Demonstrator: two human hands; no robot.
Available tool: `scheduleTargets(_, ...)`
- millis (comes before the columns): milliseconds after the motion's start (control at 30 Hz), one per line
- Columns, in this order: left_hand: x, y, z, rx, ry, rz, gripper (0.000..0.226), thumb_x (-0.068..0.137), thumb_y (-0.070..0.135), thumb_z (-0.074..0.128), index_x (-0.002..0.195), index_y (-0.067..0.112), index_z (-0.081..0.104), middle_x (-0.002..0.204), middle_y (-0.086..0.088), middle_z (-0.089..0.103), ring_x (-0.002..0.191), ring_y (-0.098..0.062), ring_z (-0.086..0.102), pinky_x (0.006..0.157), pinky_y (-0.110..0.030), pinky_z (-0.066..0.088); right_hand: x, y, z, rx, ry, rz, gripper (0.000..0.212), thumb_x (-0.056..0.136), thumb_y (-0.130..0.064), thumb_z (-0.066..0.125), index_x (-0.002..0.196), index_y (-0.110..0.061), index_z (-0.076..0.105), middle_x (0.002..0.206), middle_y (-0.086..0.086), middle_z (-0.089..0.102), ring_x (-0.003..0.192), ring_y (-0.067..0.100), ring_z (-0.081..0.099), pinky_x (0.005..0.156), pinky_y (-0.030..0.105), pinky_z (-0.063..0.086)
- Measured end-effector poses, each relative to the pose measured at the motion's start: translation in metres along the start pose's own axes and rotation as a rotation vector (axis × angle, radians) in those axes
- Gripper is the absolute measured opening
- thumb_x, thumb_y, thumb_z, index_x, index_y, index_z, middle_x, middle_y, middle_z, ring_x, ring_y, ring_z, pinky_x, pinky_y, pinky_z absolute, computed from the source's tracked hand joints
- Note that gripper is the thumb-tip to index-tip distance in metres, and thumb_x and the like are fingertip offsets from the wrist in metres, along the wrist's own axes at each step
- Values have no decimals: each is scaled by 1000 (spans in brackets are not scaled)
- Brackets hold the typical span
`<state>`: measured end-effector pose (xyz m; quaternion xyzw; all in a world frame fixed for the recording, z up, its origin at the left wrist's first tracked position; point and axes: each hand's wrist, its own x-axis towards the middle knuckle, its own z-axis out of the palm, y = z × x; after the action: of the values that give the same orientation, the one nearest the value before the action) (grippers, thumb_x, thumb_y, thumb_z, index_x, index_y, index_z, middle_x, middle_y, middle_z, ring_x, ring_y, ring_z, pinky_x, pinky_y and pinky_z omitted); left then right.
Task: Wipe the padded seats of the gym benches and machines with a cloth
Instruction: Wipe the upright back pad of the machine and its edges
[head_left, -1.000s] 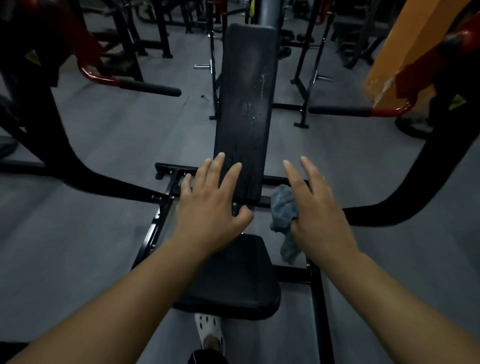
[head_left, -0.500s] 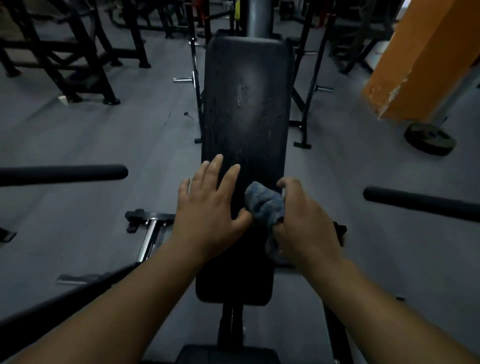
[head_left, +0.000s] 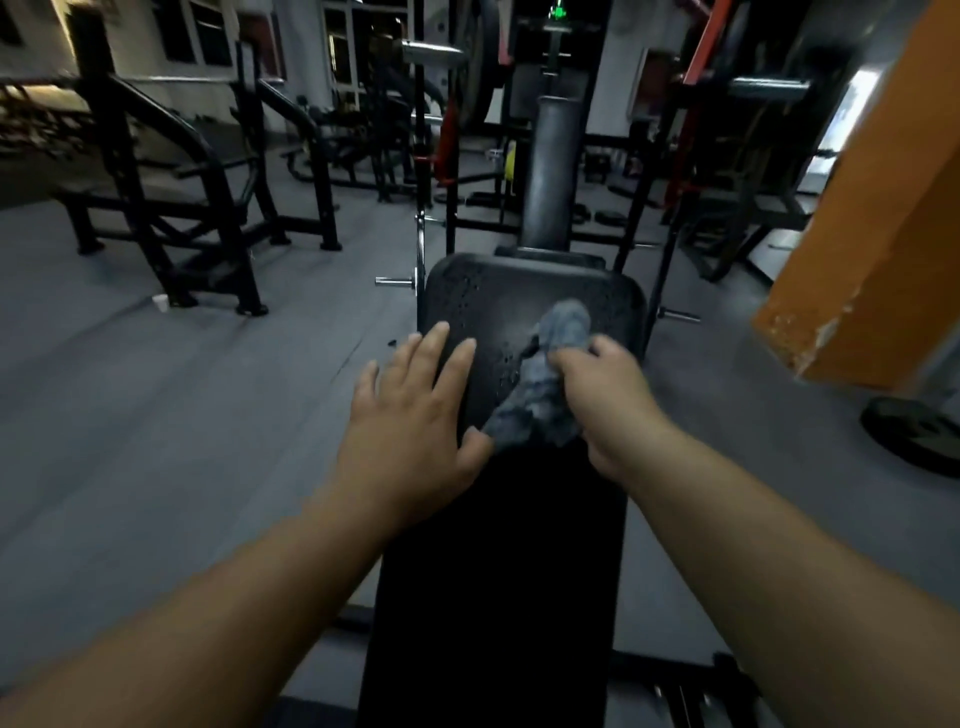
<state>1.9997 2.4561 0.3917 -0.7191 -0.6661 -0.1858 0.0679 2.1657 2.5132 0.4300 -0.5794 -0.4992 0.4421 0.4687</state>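
Bench pad (head_left: 524, 545): right hand (head_left: 605, 400) gripped grey cloth (head_left: 545, 384) against upper end; left hand (head_left: 410, 421) lay flat, fingers spread, on left edge.

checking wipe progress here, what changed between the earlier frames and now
The right hand, open-fingered over the cloth a second ago, closed its fingers round it and pushed it up the bench's back pad, from the near end to close by the far end. The left hand moved up alongside. Unchanged: the left hand stays open and flat at the pad's left edge, and the cloth stays with the right hand.
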Motion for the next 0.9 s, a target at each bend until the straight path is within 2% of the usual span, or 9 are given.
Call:
scheduleTargets(67,32,-10,-2,20,26,10,87,78,53,30,158,25,10,166,-2,6,152,-23,7,120,-52,17,24,-19,12,-247,53,-286,18,93,-26,54,107,-17,58,101,5,64,88,22,63,67,33,51)
scheduleTargets(133,55,-18,-1,18,33,15,87,79,48,34,158,22,8,166,-2,5,152,-23,7,121,-48,16,41,-21,28,-439,-20,-469,38,86,-37,55,119,-18,55,123,5,55,108,21,55,86,37,49)
scheduleTargets(233,73,-32,10,-29,1,-6,84,85,42,42,158,16,8,166,-5,6,152,-23,6,123,-43,14,53,4,55,-712,-125,-517,59,89,-63,42,132,-24,56,160,9,28,149,27,19,121,50,21)
scheduleTargets(400,62,-57,31,-80,-16,-57,85,83,40,28,158,14,1,167,-8,1,153,-22,4,124,-39,12,67,19,95,-948,164,-526,72,98,-67,22,158,-28,18,168,8,-3,153,27,-13,123,48,-8)
scheduleTargets(500,58,-72,29,-58,-11,-69,79,92,34,37,158,15,-3,167,-6,-5,153,-20,1,122,-38,10,93,5,125,-1032,239,-526,71,96,-72,17,157,-35,20,168,7,-4,152,32,-14,119,55,-10)
scheduleTargets(567,59,-79,27,-56,21,-77,78,93,33,36,158,14,-3,167,-6,-5,153,-21,1,122,-39,12,98,10,132,-1132,248,-641,65,97,-68,19,155,-38,23,168,7,1,153,34,-7,118,59,-4)
scheduleTargets(700,61,-76,32,-111,55,-53,81,85,38,26,159,18,0,167,-4,0,153,-22,6,121,-41,15,80,54,75,-1267,55,-906,58,99,-60,23,154,-41,26,168,1,8,154,27,2,120,54,6)
scheduleTargets(800,61,-65,39,-132,41,-23,81,84,42,24,158,25,-2,167,-1,-3,153,-22,4,121,-42,16,95,43,18,-1236,179,-731,60,98,-53,28,155,-34,26,168,5,7,154,26,3,123,55,9)
scheduleTargets(900,70,-49,45,-90,47,47,76,92,46,29,158,27,-4,167,-1,-6,153,-20,-2,121,-39,13,124,7,39,-1175,346,-538,62,98,-58,24,156,-38,21,168,10,4,153,34,1,122,58,1)
